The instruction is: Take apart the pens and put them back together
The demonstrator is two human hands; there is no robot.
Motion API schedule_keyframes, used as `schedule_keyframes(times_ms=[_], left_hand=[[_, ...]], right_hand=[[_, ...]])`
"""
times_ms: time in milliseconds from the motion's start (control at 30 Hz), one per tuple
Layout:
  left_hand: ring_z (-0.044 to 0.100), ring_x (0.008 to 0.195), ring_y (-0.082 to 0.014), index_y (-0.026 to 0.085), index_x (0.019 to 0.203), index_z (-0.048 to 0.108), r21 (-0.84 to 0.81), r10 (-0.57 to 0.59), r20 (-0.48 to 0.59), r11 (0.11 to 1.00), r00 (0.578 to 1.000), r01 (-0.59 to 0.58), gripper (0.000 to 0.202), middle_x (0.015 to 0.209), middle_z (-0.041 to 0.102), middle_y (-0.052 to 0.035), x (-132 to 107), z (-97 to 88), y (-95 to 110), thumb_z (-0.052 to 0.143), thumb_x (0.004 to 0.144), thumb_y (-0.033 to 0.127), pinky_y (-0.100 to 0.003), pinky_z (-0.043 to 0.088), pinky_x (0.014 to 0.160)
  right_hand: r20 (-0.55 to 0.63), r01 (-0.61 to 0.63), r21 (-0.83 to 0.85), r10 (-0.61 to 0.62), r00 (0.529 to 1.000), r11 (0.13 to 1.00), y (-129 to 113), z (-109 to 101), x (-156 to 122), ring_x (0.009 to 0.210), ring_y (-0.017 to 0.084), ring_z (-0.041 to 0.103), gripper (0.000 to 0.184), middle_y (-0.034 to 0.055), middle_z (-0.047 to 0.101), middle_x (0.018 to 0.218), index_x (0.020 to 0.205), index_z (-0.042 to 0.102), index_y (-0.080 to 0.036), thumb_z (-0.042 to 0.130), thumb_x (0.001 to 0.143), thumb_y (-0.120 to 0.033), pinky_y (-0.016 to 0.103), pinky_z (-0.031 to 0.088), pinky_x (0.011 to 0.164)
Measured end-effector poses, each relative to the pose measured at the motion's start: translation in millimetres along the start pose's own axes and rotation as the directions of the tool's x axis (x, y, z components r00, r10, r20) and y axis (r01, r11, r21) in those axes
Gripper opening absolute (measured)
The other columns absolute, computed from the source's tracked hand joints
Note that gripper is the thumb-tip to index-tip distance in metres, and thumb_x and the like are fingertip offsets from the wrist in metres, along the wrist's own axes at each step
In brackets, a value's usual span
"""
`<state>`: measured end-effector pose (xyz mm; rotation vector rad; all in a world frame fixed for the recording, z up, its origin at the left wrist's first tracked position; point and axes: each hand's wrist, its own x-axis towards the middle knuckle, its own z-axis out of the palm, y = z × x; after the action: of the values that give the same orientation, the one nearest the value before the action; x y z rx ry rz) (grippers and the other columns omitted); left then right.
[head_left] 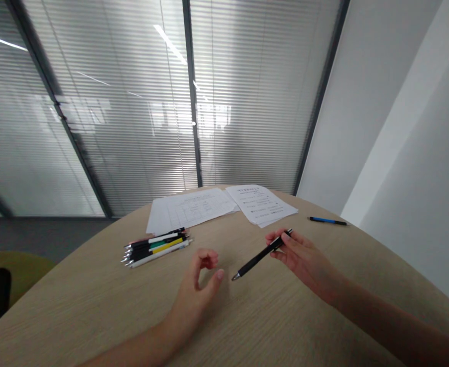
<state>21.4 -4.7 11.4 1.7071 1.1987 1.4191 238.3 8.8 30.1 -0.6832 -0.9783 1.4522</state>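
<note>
Between the thumb and fingers of my right hand is a black pen, gripped near its clip end. Its silver tip slants down to the left, toward my left hand. That hand holds nothing; its fingers curl, with a gap between thumb and fingertips, just left of the pen's tip. Farther left on the table lies a bundle of several pens, black, white, yellow and green, side by side with silver tips pointing left. A single blue and black pen rests apart at the right.
Printed paper sheets and a second stack of papers lie at the far side of the round wooden table. A green chair with a black armrest stands at left. Glass panels with blinds rise behind the table, a white wall at right.
</note>
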Motion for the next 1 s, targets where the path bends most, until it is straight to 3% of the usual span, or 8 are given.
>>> schedule_keyframes(times_ms=[133, 300, 367, 467, 567, 700, 867, 1000], left_hand=[[0.053, 0.08, -0.0189, 0.02, 0.085, 0.053, 0.257, 0.159, 0.24, 0.941, 0.958, -0.221, 0.026, 0.079, 0.059, -0.0022, 10.0, -4.6, -10.0, 0.059, 0.061, 0.02, -0.034, 0.04, 0.078], [0.055, 0.067, -0.0163, 0.02, 0.078, 0.059, 0.326, 0.198, 0.351, 0.89, 0.915, -0.318, 0.013, 0.064, 0.06, 0.0006, 10.9, -2.9, -15.7, 0.056, 0.065, 0.019, -0.032, 0.042, 0.072], [0.055, 0.065, -0.0159, 0.019, 0.071, 0.061, 0.3, 0.155, 0.314, 0.92, 0.937, -0.253, 0.007, 0.063, 0.06, 0.0002, 11.6, -3.2, -15.5, 0.056, 0.066, 0.02, -0.03, 0.043, 0.069], [0.057, 0.067, -0.0165, 0.019, 0.069, 0.062, 0.175, 0.009, 0.179, 0.984, 0.984, -0.041, 0.009, 0.067, 0.063, -0.0005, 16.4, -5.1, -11.5, 0.057, 0.064, 0.024, -0.028, 0.044, 0.067], [0.057, 0.073, -0.0171, 0.018, 0.068, 0.063, -0.018, -0.128, 0.112, 0.991, 0.985, 0.131, 0.011, 0.071, 0.064, -0.0009, 22.3, -7.0, -1.7, 0.06, 0.062, 0.027, -0.028, 0.043, 0.07], [0.056, 0.075, -0.0155, 0.018, 0.07, 0.062, -0.216, -0.236, 0.083, 0.944, 0.968, 0.249, 0.011, 0.075, 0.063, 0.0009, 21.4, -6.5, 16.1, 0.062, 0.062, 0.027, -0.026, 0.043, 0.072], [0.056, 0.074, -0.0158, 0.019, 0.07, 0.063, -0.254, -0.234, 0.19, 0.926, 0.953, 0.278, 0.012, 0.073, 0.064, 0.0011, 7.0, -1.5, 28.7, 0.06, 0.064, 0.029, -0.026, 0.042, 0.073], [0.056, 0.078, -0.018, 0.02, 0.074, 0.067, -0.191, -0.057, 0.44, 0.969, 0.896, 0.155, 0.013, 0.08, 0.064, -0.002, -1.1, 3.0, 26.0, 0.058, 0.069, 0.029, -0.028, 0.042, 0.074]], right_hand=[[-0.033, -0.062, 0.067, 0.064, 0.997, 0.996, 12.5, 1.0, 0.3, 0.075, 0.012, 0.054, 0.018, 0.0007, 0.062, 0.077, 0.07, 0.061, -0.018, 0.069, 0.063, -0.032, 0.027, 0.046, 0.069], [-0.067, -0.133, 0.131, 0.143, 0.987, 0.982, 21.0, 0.1, -0.8, 0.074, 0.012, 0.056, 0.021, 0.0016, 0.063, 0.077, 0.068, 0.062, -0.017, 0.072, 0.058, -0.03, 0.027, 0.046, 0.071], [-0.091, -0.15, 0.106, 0.16, 0.983, 0.983, 23.4, -3.3, -0.1, 0.073, 0.012, 0.055, 0.022, 0.0021, 0.063, 0.079, 0.069, 0.062, -0.016, 0.073, 0.056, -0.031, 0.026, 0.046, 0.068], [-0.127, -0.168, 0.012, 0.168, 0.977, 0.986, 27.7, -9.3, 2.2, 0.06, 0.009, 0.052, 0.026, -0.0002, 0.06, 0.067, 0.069, 0.063, -0.015, 0.074, 0.052, -0.032, 0.022, 0.043, 0.055], [-0.124, -0.194, -0.132, 0.178, 0.976, 0.972, 31.1, -10.6, 2.5, 0.047, 0.006, 0.045, 0.026, -0.0048, 0.052, 0.052, 0.068, 0.064, -0.016, 0.075, 0.05, -0.031, 0.02, 0.037, 0.048], [0.049, -0.183, -0.415, 0.223, 0.974, 0.891, 31.4, -2.6, -6.3, 0.054, 0.009, 0.048, 0.019, -0.0033, 0.056, 0.057, 0.07, 0.064, -0.018, 0.071, 0.054, -0.026, 0.022, 0.037, 0.055], [0.284, -0.072, -0.655, 0.334, 0.899, 0.752, 30.5, 13.0, -28.8, 0.05, 0.009, 0.045, 0.01, -0.0028, 0.054, 0.055, 0.068, 0.064, -0.017, 0.066, 0.059, -0.02, 0.022, 0.035, 0.049], [0.376, -0.197, -0.444, 0.382, 0.844, 0.874, 31.1, 23.3, -38.0, 0.057, 0.01, 0.049, 0.016, -0.0017, 0.055, 0.063, 0.071, 0.06, -0.016, 0.066, 0.06, -0.024, 0.022, 0.039, 0.055]])
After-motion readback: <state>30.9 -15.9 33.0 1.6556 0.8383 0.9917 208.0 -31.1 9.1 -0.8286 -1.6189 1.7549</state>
